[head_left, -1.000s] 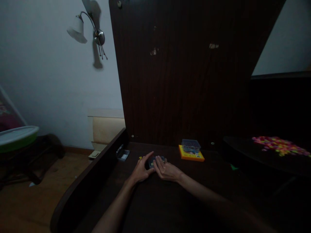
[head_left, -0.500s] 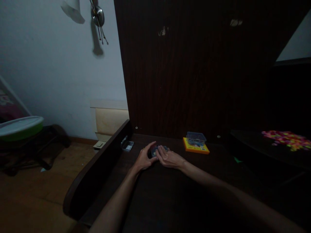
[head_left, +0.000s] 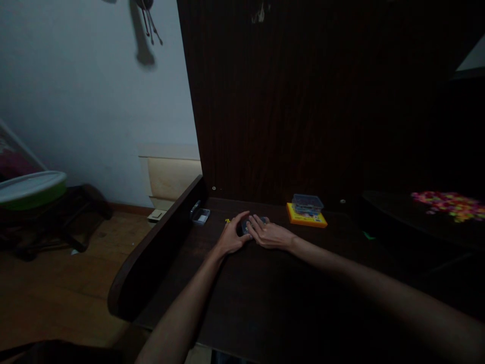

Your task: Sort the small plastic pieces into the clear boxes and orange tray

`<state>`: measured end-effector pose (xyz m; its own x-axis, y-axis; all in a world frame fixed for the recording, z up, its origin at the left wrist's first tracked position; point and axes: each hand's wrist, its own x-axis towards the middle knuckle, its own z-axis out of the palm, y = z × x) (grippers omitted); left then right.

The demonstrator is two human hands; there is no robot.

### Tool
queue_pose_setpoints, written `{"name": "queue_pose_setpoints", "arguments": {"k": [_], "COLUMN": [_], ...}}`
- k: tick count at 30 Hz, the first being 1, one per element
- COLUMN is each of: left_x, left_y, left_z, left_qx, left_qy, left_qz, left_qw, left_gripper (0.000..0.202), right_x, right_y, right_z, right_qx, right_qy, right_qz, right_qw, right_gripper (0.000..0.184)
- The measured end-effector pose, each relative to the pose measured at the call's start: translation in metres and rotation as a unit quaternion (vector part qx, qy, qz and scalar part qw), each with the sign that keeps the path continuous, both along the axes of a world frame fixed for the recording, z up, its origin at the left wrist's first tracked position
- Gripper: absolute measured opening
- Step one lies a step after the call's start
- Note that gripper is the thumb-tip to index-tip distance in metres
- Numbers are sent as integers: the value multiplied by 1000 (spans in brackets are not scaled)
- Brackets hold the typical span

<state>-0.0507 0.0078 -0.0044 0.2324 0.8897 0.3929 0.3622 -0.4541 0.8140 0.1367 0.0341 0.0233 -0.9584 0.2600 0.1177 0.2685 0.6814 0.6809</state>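
A small clear plastic box (head_left: 245,228) lies on the dark wooden desk between my two hands, mostly covered by fingers. My left hand (head_left: 232,237) curves round its left side, the thumb at the near edge and the index finger at the far edge. My right hand (head_left: 270,234) rests over the box from the right, its fingers close together and bent onto the top. What the fingertips of my right hand pinch, if anything, cannot be made out. Just left of my left hand lies a tiny yellow piece (head_left: 228,220).
A small open case (head_left: 200,216) stands by the desk's raised left side (head_left: 151,253). To the right, a clear plastic box (head_left: 307,203) sits on a yellow flat box (head_left: 306,217). Many bright small pieces (head_left: 450,203) lie on a dark surface at far right.
The view has tilted down, so everything sits higher. Both hands and the box have shifted slightly right relative to the desk. The yellow piece now shows beside my left hand.
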Motion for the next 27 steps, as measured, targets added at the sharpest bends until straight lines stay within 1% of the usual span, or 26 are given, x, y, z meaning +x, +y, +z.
{"name": "queue_pose_setpoints", "arguments": {"k": [3, 8, 13, 16, 19, 24, 27], "left_x": [1, 2, 3, 4, 4, 5, 5], "left_y": [1, 1, -1, -2, -3, -6, -8], "left_z": [-3, -4, -4, -4, -3, 0, 2], "left_qx": [-3, -8, -8, -20, -36, -58, -68], "left_qy": [-4, 21, 30, 21, 21, 34, 47], "left_qz": [-5, 0, -9, -18, -20, -10, -13], "left_qw": [1000, 1000, 999, 999, 999, 998, 996], "left_gripper": [73, 71, 72, 74, 74, 75, 75], "right_x": [6, 12, 17, 22, 26, 28, 28], "right_y": [3, 8, 8, 9, 10, 10, 8], "right_z": [-2, 2, 9, 7, 0, -16, -26], "right_qx": [-20, -97, -170, -195, -166, -84, -57], "right_qy": [4, 27, 58, 67, 70, 48, 56], "right_qz": [8, 23, -7, -28, -27, 51, 66], "right_qw": [1000, 995, 984, 978, 983, 994, 995], "right_gripper": [40, 47, 46, 47, 46, 46, 42]}}
